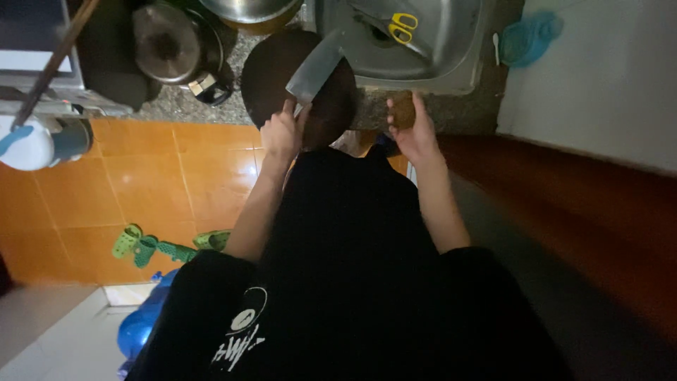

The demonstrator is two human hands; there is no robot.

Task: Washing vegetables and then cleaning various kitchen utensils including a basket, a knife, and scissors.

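My left hand point(282, 134) grips the handle of a broad steel cleaver point(315, 70). Its blade points away from me over a round dark chopping board point(278, 67) on the speckled counter. My right hand point(416, 134) holds a small brown rounded thing point(402, 111) at the counter's front edge, just below the steel sink point(451, 49). What the brown thing is I cannot tell in the dim light. The two hands are a forearm's length apart.
Yellow-handled scissors point(403, 27) lie in the sink. A lidded dark pot point(168, 44) and a steel bowl point(250, 8) stand at the counter's back left. Green sandals point(144, 245) lie on the orange floor tiles. A blue cloth point(529, 35) is at the far right.
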